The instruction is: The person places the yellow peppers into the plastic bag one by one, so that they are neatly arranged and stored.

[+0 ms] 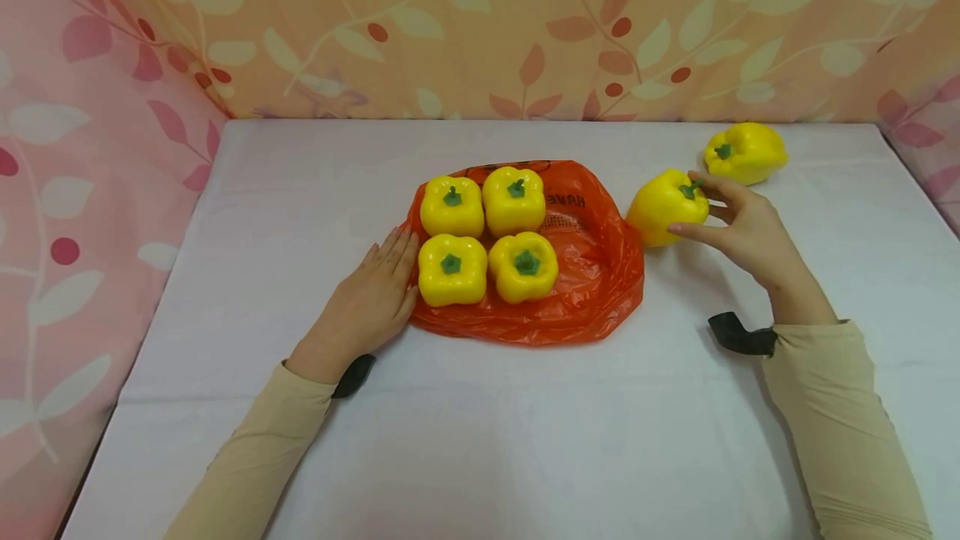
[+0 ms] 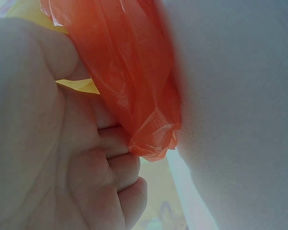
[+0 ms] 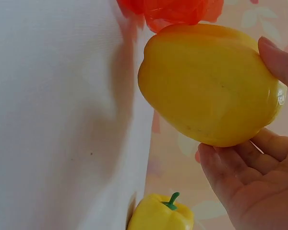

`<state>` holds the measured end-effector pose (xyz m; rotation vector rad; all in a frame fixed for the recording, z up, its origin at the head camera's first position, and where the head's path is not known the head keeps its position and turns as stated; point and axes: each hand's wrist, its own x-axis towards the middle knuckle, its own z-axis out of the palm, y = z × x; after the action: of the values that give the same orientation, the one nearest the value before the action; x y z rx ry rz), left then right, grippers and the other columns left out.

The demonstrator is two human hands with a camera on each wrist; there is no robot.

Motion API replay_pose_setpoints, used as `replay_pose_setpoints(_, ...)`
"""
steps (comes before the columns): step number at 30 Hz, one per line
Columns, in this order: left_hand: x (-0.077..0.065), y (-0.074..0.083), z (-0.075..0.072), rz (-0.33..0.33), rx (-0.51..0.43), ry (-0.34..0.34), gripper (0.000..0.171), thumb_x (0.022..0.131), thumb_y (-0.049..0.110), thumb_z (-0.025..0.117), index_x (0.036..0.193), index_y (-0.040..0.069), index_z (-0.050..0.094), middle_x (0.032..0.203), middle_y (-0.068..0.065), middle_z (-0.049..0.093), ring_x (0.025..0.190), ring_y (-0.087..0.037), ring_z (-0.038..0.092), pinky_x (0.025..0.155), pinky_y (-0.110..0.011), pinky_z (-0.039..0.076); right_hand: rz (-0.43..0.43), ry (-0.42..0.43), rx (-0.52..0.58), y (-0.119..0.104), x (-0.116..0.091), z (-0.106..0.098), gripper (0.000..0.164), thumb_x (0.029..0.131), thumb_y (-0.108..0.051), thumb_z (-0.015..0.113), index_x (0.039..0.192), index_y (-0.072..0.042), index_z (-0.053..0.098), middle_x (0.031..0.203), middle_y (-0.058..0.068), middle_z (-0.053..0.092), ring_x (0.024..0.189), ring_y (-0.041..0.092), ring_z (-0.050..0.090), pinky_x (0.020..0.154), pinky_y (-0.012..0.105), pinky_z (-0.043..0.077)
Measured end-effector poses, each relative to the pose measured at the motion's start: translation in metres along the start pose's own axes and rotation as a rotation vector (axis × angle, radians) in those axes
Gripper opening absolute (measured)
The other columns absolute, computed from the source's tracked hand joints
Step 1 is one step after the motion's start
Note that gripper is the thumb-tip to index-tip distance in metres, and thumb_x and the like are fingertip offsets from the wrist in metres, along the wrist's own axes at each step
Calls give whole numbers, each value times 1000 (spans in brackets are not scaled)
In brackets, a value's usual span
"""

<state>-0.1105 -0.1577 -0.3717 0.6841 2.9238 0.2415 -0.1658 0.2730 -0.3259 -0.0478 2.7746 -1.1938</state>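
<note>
My right hand (image 1: 750,232) grips a yellow bell pepper (image 1: 663,208) between thumb and fingers, its green stem toward the hand. In the right wrist view this pepper (image 3: 206,86) is lifted off the cloth, its far side overlapping the red bag's edge. A red plastic bag (image 1: 585,290) lies spread on the table with yellow bell peppers (image 1: 452,269) standing on its left part in two rows of two, stems up. Flat along the bag's left edge, my left hand (image 1: 367,294) rests with fairly straight fingers against the crumpled plastic (image 2: 129,72), beside the peppers.
Another yellow bell pepper (image 1: 750,152) lies on its side at the back right, just beyond the right hand. A white cloth (image 1: 480,440) covers the table. Leaf-patterned curtains (image 1: 465,32) stand along the back and both sides.
</note>
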Motion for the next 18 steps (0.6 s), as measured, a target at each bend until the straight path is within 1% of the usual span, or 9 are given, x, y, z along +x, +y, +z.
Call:
replay_pose_setpoints(2, 0, 0, 0, 2, -2, -2, 63, 98, 24, 41, 147, -7, 16, 154, -21, 15, 143, -31, 11, 113, -46, 14, -8, 17, -9, -2, -2, -1, 79, 84, -26, 73, 148, -8, 31, 147, 18, 35, 128, 40, 39, 103, 53, 33)
replay_pose_setpoints(3, 0, 1, 0, 3, -3, -3, 63, 98, 24, 41, 147, -7, 16, 154, -21, 15, 143, -31, 11, 114, -46, 14, -13, 26, -14, -2, -3, -2, 79, 83, -26, 73, 148, -9, 31, 147, 18, 35, 127, 40, 39, 103, 51, 34)
replay_pose_setpoints(6, 0, 1, -1, 4, -5, -4, 63, 98, 24, 41, 147, -7, 16, 154, -21, 16, 143, -31, 11, 114, -46, 14, -51, 61, -15, -5, -5, -3, 77, 83, -22, 74, 147, -9, 33, 145, 19, 38, 125, 35, 41, 104, 32, 37)
replay_pose_setpoints(9, 0, 2, -2, 2, -3, -5, 63, 98, 24, 42, 147, -7, 16, 154, -21, 16, 143, -31, 11, 114, -46, 14, -87, 85, -19, -10, -6, -3, 76, 83, -19, 74, 147, -10, 35, 143, 19, 40, 123, 33, 42, 98, 14, 38)
replay_pose_setpoints(10, -1, 2, -2, 1, -2, -4, 63, 98, 24, 42, 147, -7, 16, 153, -21, 16, 143, -31, 11, 114, -46, 14, -98, 89, -17, -12, -6, -4, 75, 82, -19, 74, 147, -10, 35, 142, 19, 41, 123, 33, 43, 96, 12, 38)
replay_pose_setpoints(14, -1, 2, -2, 1, 0, 0, 63, 98, 24, 42, 147, -7, 17, 153, -21, 16, 143, -31, 12, 113, -46, 15, -139, 104, -13, -21, -7, -3, 74, 81, -15, 75, 145, -11, 38, 140, 15, 43, 123, 32, 45, 97, 13, 38)
replay_pose_setpoints(18, -2, 2, -2, 2, 4, 5, 63, 98, 24, 42, 147, -7, 17, 153, -21, 17, 142, -31, 12, 113, -46, 15, -210, 120, 18, -29, -6, -2, 73, 78, -7, 76, 142, -9, 42, 137, 11, 46, 119, 18, 47, 96, 10, 37)
